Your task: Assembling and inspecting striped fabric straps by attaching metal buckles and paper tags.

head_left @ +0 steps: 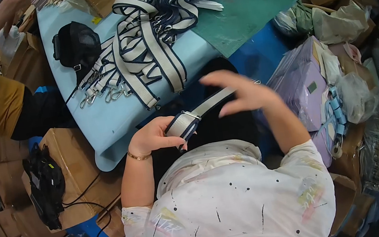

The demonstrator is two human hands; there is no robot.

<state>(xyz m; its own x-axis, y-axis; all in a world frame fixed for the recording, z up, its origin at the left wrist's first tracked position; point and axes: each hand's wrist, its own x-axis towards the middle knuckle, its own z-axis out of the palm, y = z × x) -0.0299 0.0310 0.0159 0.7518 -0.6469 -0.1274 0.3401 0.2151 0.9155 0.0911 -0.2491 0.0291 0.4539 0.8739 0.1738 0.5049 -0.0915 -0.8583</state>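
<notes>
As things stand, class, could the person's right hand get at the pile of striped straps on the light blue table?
Probably yes. The right hand hovers open just beyond the strap that the left hand grips, and nothing lies between it and the pile of striped straps on the light blue table.

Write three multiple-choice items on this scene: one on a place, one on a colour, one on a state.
1. Where is the pile of straps?
A. on the table
B. on the floor
C. in a box

2. What colour is the table's cover under the pile?
A. red
B. light blue
C. yellow

3. How is the right hand?
A. a closed fist
B. open, fingers spread
C. out of view

Answers:
1 A, the pile rests on the table top.
2 B, light blue shows around the straps.
3 B, while the left hand grips a strap.
</notes>
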